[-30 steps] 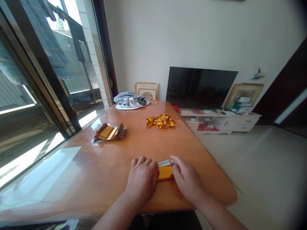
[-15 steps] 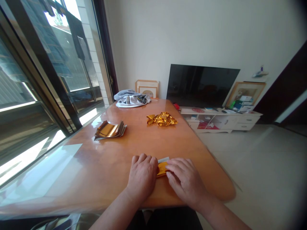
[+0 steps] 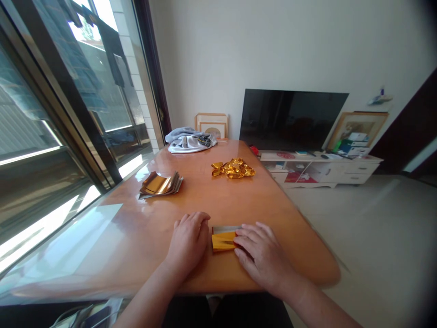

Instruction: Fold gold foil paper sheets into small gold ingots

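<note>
Gold foil (image 3: 222,242), folded flat, silver edge showing

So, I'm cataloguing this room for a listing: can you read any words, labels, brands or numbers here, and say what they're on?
Nothing here can be read.
Printed boxes on the white TV cabinet: there is small print, too small and blurred to read.
Black television: no legible brand.
Gold foil sheet under the right hand: no visible text.

Nearest the orange-brown table (image 3: 136,246)'s near edge, the folded foil (image 3: 222,241) is gold with a silver strip along its far side; the crumpled foil (image 3: 233,168) is gold, the cloth (image 3: 189,144) grey-white.
</note>
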`<state>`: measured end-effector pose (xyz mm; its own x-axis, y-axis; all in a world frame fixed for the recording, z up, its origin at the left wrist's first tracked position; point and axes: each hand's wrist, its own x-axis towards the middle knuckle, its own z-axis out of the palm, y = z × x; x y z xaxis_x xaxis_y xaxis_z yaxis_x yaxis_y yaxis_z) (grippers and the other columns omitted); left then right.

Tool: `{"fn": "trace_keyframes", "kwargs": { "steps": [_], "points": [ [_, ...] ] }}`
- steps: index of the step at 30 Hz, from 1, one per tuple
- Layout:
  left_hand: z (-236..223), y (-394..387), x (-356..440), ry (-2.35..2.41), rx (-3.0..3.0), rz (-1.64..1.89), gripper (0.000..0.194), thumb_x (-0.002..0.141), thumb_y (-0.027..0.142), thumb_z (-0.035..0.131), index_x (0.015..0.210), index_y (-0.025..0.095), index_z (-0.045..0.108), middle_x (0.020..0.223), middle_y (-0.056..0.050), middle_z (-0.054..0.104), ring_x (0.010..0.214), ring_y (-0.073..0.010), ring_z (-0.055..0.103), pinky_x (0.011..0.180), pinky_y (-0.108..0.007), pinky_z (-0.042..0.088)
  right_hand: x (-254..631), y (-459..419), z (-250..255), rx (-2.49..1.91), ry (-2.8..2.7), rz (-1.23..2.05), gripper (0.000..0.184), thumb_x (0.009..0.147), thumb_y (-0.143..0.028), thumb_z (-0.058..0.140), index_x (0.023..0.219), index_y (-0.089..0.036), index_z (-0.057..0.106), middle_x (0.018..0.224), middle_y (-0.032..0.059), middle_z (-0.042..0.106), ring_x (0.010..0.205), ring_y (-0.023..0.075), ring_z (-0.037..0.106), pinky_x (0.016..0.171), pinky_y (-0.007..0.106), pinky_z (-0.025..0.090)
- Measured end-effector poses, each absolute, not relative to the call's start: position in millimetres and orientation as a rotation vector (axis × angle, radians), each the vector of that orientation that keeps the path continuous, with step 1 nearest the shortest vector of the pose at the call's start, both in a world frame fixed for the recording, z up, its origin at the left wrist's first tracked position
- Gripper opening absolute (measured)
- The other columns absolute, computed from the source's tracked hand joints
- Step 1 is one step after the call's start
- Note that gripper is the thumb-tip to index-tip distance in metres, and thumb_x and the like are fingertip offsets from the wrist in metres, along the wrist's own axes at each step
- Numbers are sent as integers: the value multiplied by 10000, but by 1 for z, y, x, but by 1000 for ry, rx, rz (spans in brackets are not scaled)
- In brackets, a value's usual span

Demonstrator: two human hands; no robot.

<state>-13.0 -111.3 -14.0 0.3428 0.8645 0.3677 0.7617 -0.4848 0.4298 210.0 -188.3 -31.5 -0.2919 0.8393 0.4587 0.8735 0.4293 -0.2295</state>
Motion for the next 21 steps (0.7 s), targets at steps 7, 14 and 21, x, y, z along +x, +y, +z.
{"fn": "trace_keyframes", "kwargs": {
  "steps": [7, 14, 21],
  "points": [
    [-9, -135, -12, 1222, 2625, 733, 195, 984, 242, 466, 1003, 235, 660, 970, -41, 657, 952, -226, 548, 868, -369, 408, 211, -188, -34, -1452, -2175, -107, 227, 934, -249, 611, 1145, -260, 695, 1230, 51, 713, 1144, 253, 624, 1068, 479, 365],
    [-6, -149, -12, 1199, 2737, 520, 211, 972, 236, 481, 964, 268, 689, 950, -35, 650, 959, -229, 538, 882, -397, 391, 210, -189, -36, -1478, -2149, -91, 203, 936, -244, 609, 1119, -252, 696, 1230, 37, 712, 1144, 244, 614, 1042, 451, 390],
    [-7, -154, -16, 1230, 2750, 488, 190, 958, 241, 510, 975, 291, 692, 956, -22, 669, 963, -236, 541, 847, -412, 380, 208, -191, -36, -1497, -2147, -73, 205, 942, -244, 599, 1123, -266, 693, 1224, 29, 715, 1098, 241, 627, 1057, 468, 374]
  ]
}}
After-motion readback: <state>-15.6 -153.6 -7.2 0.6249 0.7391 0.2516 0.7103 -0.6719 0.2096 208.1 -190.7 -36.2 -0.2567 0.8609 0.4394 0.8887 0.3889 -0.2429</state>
